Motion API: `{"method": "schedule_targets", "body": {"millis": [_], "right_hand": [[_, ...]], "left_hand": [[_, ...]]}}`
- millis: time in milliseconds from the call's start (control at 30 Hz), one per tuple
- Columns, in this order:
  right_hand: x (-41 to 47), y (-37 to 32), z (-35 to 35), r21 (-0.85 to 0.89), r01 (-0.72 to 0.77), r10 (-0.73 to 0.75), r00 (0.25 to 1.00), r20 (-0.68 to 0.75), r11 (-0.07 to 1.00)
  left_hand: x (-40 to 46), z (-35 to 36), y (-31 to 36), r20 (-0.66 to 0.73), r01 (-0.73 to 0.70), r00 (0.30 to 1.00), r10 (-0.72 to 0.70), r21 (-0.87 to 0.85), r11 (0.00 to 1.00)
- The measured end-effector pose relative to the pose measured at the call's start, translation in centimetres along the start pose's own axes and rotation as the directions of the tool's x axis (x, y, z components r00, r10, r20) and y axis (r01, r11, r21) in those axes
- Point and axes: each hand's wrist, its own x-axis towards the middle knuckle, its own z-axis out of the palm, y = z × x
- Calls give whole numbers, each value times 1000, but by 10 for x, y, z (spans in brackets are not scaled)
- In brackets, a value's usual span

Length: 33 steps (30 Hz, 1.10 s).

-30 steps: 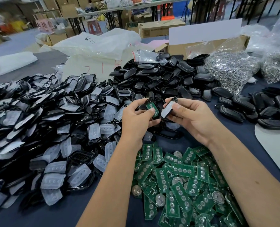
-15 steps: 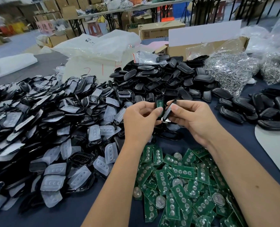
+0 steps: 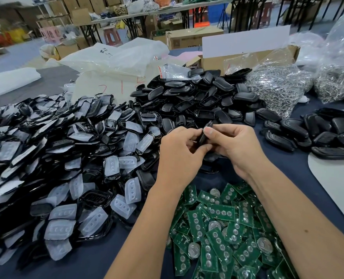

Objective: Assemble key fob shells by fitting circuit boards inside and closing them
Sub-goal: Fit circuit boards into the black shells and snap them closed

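Left hand (image 3: pixel 179 156) and right hand (image 3: pixel 237 148) pinch one black fob shell (image 3: pixel 204 135) — edge-on.

Black key fob shell (image 3: pixel 204 135) edge-on, seemingly closed, above heaped green circuit boards (image 3: pixel 221 234)

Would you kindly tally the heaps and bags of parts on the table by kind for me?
Green circuit board heap: 1
Shell heap with translucent button pads: 1
Open black shell heap: 1
Closed black fob heap: 1
Clear bags of metal rings: 2
Total: 6
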Motion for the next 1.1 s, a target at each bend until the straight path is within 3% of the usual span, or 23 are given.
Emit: {"method": "schedule_targets", "body": {"millis": [133,267,467,667,1100], "right_hand": [[-1,0,1,-2,16,-16,999,-35,1000],[0,1,0,-138,77,-85,995,-49,987],[3,-2,-15,-212,151,-122,982,144,966],[1,-5,-14,-166,213,-180,965,189,963],[0,-3,-9,-308,361,-291,923,250,880]], "left_hand": [[1,-2,0,-14,36,999,-36,-43,998],[3,-6,0,15,149,989,-148,-142,979],[4,-12,0,72,214,976,-203,-195,957],[6,-15,-2,122,213,974,-193,-184,959],[4,-14,-5,66,67,996,-62,-66,996]]}}
